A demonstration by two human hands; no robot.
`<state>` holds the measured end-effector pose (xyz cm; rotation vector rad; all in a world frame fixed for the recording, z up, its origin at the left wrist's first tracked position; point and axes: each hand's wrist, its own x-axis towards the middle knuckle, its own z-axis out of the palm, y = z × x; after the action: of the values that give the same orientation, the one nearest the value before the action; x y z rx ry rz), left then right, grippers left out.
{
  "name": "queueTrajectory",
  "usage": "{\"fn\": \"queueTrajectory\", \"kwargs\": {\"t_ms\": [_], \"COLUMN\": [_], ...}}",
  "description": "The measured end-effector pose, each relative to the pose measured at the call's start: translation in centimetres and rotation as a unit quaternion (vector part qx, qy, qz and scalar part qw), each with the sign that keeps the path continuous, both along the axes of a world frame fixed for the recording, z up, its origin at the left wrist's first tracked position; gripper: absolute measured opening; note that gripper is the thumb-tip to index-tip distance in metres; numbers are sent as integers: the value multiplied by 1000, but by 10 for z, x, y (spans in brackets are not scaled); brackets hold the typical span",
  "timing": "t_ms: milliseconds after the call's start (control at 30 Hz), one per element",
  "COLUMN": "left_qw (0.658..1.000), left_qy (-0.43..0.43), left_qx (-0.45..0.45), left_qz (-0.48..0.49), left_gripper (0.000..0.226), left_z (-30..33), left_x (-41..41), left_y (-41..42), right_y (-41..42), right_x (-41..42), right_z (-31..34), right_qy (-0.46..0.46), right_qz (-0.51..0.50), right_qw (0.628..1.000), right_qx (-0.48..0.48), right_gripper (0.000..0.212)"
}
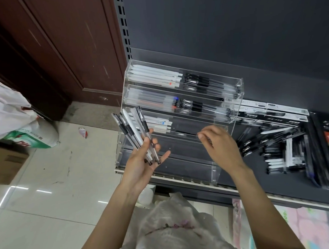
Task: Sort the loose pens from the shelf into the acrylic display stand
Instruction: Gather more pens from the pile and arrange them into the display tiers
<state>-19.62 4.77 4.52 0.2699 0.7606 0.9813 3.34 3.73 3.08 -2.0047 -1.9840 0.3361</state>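
Observation:
A tiered clear acrylic display stand (238, 88) sits on the dark shelf (273, 178). Its upper tiers hold white pens (154, 76) and black pens (210, 83); a third tier holds a few white pens. My left hand (142, 162) is shut on a bunch of pens (134, 131), several clear with black grips and one white, fanned upward in front of the stand's left side. My right hand (218, 146) hovers over the stand's lower tiers with fingers curled and nothing visible in it. Loose pens (268, 141) lie on the shelf to the right of the stand.
Flat pen boxes (275, 111) and dark packs (326, 137) lie at the shelf's right. A brown wooden door (54, 44) stands to the left. White bags (14, 114) and a cardboard box (8, 163) rest on the tiled floor. A white plastic bag (174, 222) lies below the shelf.

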Motion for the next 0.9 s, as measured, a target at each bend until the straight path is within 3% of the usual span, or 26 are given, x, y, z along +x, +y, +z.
{"fn": "queueTrajectory", "kwargs": {"t_ms": [267,433,600,700,767,833,900], "left_qw": [997,999,995,996,997,998,998], "left_qy": [74,53,89,74,76,67,57], "left_qx": [-10,-3,17,30,22,7,-1], "left_qz": [-7,-13,-34,-32,-20,-8,-2], "left_gripper": [23,26,26,26,27,26,26], "left_z": [0,4,9,8,6,3,1], "left_x": [6,10,15,16,14,10,6], "left_y": [-3,-5,-9,-8,-7,-6,-6], "right_y": [-6,2,21,24,26,30,33], "right_x": [-13,-73,-111,-100,-74,-45,-24], "right_z": [7,49,49,59,69,71,56], "right_qy": [-46,249,260,446,411,257,111], "right_qz": [-25,-28,-39,-118,-97,-22,11], "right_qw": [999,968,964,887,904,962,993], "right_qx": [-15,21,-32,2,73,87,42], "right_gripper": [41,33,18,6,14,21,24]}}
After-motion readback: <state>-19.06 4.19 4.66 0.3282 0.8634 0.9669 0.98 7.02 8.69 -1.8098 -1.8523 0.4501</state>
